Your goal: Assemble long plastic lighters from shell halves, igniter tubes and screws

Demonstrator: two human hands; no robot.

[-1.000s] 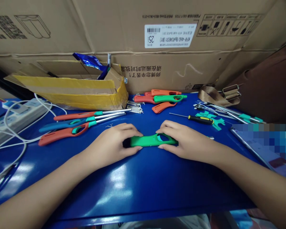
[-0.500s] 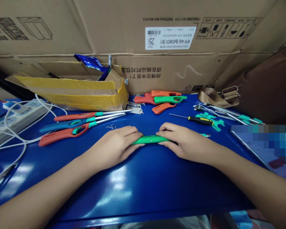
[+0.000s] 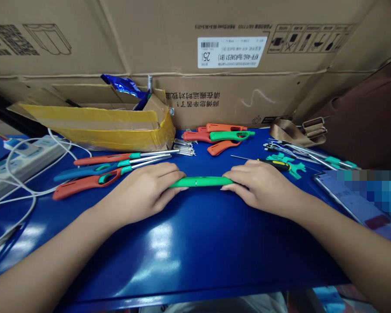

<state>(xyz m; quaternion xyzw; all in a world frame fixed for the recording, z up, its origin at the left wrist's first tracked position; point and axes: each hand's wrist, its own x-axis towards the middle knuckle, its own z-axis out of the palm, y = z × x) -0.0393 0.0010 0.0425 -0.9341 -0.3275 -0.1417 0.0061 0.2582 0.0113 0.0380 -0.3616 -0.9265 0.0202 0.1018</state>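
A green lighter casing (image 3: 200, 181) is held level above the blue tabletop, one end in each hand. My left hand (image 3: 154, 184) pinches its left end between thumb and fingers. At the other end, my right hand (image 3: 254, 184) grips it the same way. The ends of the casing are hidden by my fingers. Left of my left hand lie long lighters with metal tubes: a lower red one (image 3: 84, 183), a blue one (image 3: 81, 171) and an upper red one (image 3: 101, 158). A black and yellow screwdriver (image 3: 276, 164) rests just beyond my right hand, partly covered by it.
Behind are orange casings (image 3: 220, 148), another green casing (image 3: 230, 136) and small clear parts (image 3: 184, 148). Teal plastic pieces (image 3: 295, 167) and metal rods (image 3: 316, 155) lie right, near a phone (image 3: 355, 202). A taped cardboard box (image 3: 101, 126) and a power strip (image 3: 29, 161) stand left.
Both hands have raised the green casing slightly and shifted it a little away. My left hand has slid left, exposing more of the casing. My right hand now covers part of the screwdriver.
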